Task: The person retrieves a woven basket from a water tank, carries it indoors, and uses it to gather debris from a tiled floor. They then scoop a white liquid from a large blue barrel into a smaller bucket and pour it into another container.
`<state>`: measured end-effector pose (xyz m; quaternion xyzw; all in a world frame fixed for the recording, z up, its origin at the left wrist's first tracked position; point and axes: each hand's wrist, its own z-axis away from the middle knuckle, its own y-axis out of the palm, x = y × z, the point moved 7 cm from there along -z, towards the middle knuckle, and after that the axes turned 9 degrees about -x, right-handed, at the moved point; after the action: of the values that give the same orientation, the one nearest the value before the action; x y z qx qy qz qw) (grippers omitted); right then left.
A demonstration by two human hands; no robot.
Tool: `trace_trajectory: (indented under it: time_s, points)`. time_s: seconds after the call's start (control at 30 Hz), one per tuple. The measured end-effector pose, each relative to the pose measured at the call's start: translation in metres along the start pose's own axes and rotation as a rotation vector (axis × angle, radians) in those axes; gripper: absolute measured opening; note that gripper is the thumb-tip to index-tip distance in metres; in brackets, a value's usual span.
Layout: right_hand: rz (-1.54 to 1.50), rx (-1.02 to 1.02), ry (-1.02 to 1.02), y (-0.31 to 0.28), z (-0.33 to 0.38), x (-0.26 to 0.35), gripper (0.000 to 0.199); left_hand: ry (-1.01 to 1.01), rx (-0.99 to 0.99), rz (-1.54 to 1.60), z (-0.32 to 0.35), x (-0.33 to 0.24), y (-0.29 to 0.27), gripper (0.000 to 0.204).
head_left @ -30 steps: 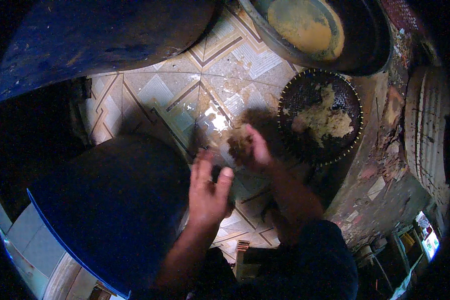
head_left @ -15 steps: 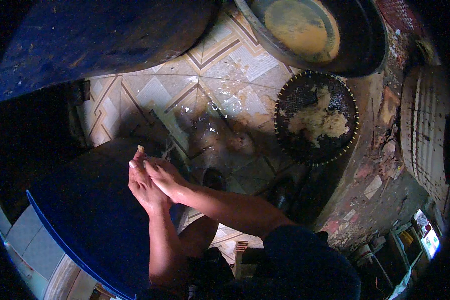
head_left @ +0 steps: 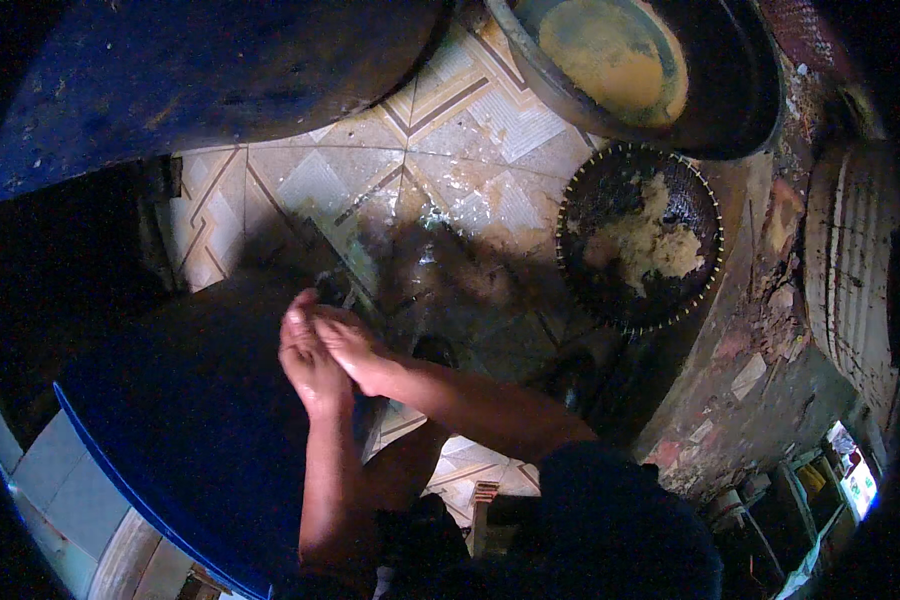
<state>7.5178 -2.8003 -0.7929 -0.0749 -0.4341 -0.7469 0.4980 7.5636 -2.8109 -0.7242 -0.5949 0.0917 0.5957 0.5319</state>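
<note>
My left hand (head_left: 310,372) and my right hand (head_left: 347,345) are pressed palm to palm over the dark inside of a blue tub (head_left: 200,440). The left fingers curl up along the outer side, and the right hand lies flat against that palm from the right. Both look wet. Whatever lies between the palms is hidden. A round dark mesh sieve (head_left: 592,275) with a pale stitched rim rests on the floor to the right. On its mesh sits a clump of pale, mushy, fibrous matter (head_left: 670,250).
A dark basin (head_left: 755,110) at the far right holds a smaller vessel of yellowish, cloudy liquid (head_left: 605,65). A big blue barrel (head_left: 220,70) fills the far left. Wet patterned tiles (head_left: 490,200) lie between them. A dirty ribbed pale object (head_left: 850,280) stands at the right.
Both hands have shifted slightly right, still together. A small pale lump that showed at the fingertips is no longer visible. The view has shifted a little.
</note>
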Motion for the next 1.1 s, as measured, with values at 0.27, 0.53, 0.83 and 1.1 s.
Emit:
trace_trajectory:
  time_s: [0.27,0.53,0.83,1.1]
  points:
    - [0.94,-0.721,-0.554,-0.301,0.06,0.143,0.052,0.19,0.459,-0.496,0.057,-0.025,0.053,0.059]
    - [1.633,-0.91,-0.584,-0.378,0.106,0.13,0.042,0.259,0.602,-0.698,0.08,-0.02,0.069,0.049]
    - [1.39,-0.836,-0.603,-0.316,0.06,-0.032,0.052,0.307,0.707,-0.777,0.103,-0.023,0.078,0.047]
    - [1.345,-1.037,-0.73,-0.334,0.002,-0.004,0.06,0.389,0.741,-0.74,0.117,-0.041,0.083,0.047]
